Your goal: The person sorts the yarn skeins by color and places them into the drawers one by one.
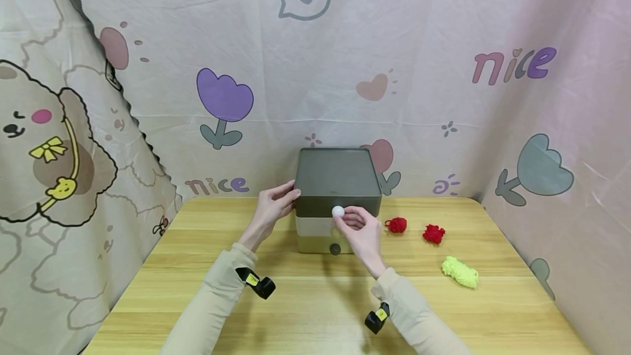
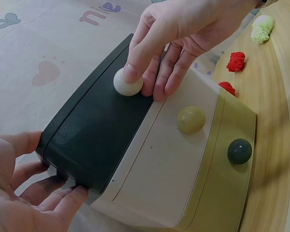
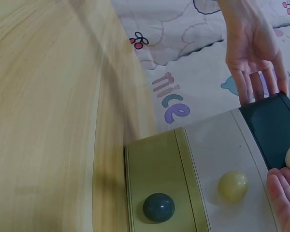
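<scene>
A small three-tier drawer box (image 1: 338,174) stands at the middle of the table, its top tier dark green, the middle one white, the lowest olive. Between thumb and fingers, my right hand (image 1: 362,230) pinches the round white drawer knob (image 2: 127,83) on the dark green front. My left hand (image 1: 271,207) rests its extended fingertips against the left side of the top tier; in the right wrist view its fingers (image 3: 257,87) reach that side from beyond. The yellow knob (image 3: 233,186) of the white tier and the dark knob (image 1: 335,249) of the olive tier are untouched.
Two red yarn bundles, a nearer-to-box one (image 1: 396,225) and another (image 1: 434,234), lie right of the box. Closer to me on the right is a yellow-green yarn bundle (image 1: 460,272). A patterned cloth (image 1: 315,70) hangs behind the wooden table (image 1: 305,311).
</scene>
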`<state>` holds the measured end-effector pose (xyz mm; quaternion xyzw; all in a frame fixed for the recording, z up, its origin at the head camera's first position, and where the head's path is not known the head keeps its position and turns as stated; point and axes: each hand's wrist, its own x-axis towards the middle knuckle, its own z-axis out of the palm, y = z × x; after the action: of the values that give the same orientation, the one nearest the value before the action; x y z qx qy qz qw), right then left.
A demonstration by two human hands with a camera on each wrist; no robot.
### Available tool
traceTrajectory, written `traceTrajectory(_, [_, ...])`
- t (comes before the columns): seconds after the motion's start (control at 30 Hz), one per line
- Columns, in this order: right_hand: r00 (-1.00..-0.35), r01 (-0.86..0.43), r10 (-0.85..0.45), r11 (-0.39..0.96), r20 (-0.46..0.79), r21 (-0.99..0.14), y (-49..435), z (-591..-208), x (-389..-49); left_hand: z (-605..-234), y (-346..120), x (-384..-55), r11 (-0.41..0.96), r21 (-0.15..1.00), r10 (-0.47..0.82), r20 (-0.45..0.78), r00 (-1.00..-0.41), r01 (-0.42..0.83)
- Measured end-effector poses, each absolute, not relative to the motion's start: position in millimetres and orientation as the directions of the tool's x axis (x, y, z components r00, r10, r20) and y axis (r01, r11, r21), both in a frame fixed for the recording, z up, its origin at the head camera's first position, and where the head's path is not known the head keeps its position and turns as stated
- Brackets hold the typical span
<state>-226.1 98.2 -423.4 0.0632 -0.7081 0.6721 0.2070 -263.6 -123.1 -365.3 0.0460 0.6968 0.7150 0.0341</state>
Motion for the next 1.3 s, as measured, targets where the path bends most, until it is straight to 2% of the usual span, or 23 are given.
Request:
traceTrajectory(0.53, [-0.886,-0.411,0.186,0.105,0.424,-0.906,101.9,-433.6,-223.4,-365.7,-123.4,-262.6,-0.026,0.999,0.118,0.029,-0.993,0.026])
traceTrajectory(0.8, [-0.908,-0.372,0.167,0.105,0.385,-0.922,105.4,-450.4,-219.3,-365.6,-123.2,-263.1,-0.029,0.999,0.115,0.026,-0.993,0.023])
traceTrajectory(1.3, [-0.908,-0.349,0.181,0.177,0.379,-0.92,104.4,-474.6,-219.3,-366.0,-123.4,-262.7,-0.024,0.999,0.116,0.029,-0.993,0.027])
